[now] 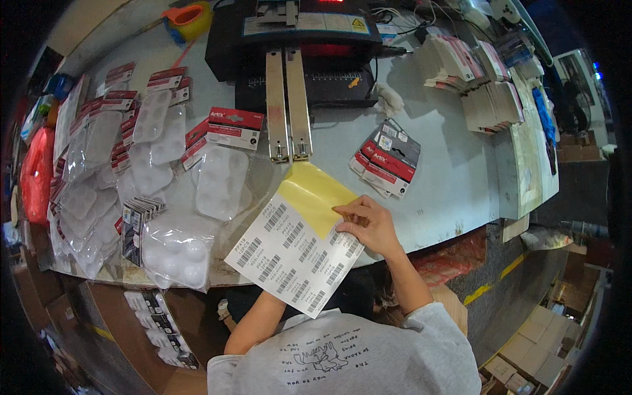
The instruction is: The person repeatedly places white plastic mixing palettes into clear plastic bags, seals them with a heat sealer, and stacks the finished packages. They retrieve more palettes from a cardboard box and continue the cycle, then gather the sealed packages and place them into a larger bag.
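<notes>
Peeling zone: I see the right hand pinching the barcode label sheet at its right edge, thumb and fingertips closed on the line where white labels meet bare yellow backing.
Left hand: hidden under the sheet; only the forearm shows below it, so I cannot tell how its fingers are set.
Sheet position: held in the air just in front of the heat sealer, below the sealer's two metal arms.
Sheet look: white rectangular stickers in rows, each with a black barcode; the corner toward the sealer is stripped down to glossy yellow liner.
Handling, my judgement: thin, light and floppy (it bows already), with a slick liner and sticky label edges; best taken at a label corner with a light pinch and supported from beneath.
Left of the sealer: bagged white plastic palettes with red header cards, spread over the table.
Right of the sealer: a fanned stack of red-and-grey cards.
</notes>
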Demonstrator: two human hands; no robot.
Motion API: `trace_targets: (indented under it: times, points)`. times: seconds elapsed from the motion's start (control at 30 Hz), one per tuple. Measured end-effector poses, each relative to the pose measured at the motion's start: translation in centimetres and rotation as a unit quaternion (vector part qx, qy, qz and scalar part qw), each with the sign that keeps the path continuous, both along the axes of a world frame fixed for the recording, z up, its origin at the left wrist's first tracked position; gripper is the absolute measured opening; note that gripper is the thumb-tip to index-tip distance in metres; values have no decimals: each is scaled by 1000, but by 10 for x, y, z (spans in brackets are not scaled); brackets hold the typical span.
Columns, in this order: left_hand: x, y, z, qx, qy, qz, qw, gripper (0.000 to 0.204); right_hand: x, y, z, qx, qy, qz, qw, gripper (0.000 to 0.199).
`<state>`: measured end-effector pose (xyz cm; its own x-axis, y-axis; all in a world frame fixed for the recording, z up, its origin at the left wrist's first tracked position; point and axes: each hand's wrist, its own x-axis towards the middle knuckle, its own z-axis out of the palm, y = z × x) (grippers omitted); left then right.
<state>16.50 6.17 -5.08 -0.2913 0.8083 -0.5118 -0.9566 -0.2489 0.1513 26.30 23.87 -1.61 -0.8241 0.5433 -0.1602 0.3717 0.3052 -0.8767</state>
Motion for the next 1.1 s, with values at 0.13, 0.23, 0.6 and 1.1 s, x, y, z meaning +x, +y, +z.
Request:
trace_targets:
  times: [0.13, 0.23, 0.6, 1.1]
  points:
    - [2, 2, 1, -3, 1, -7, 1000, 43, 3, 2, -5, -32, 7, -12, 999, 31]
    - [4, 4, 6, -2, 4, -11, 1000, 43, 4, -1, -8, -64, 16, -56, 996, 27]
    - [45, -20, 11, -62, 129, -245, 959, 43, -5, -9, -19, 205, 78, -35, 975, 14]
    - [5, -2, 16, -340, 861, -208, 315, 56, 37, 29, -4, -13, 224, 17, 974, 12]
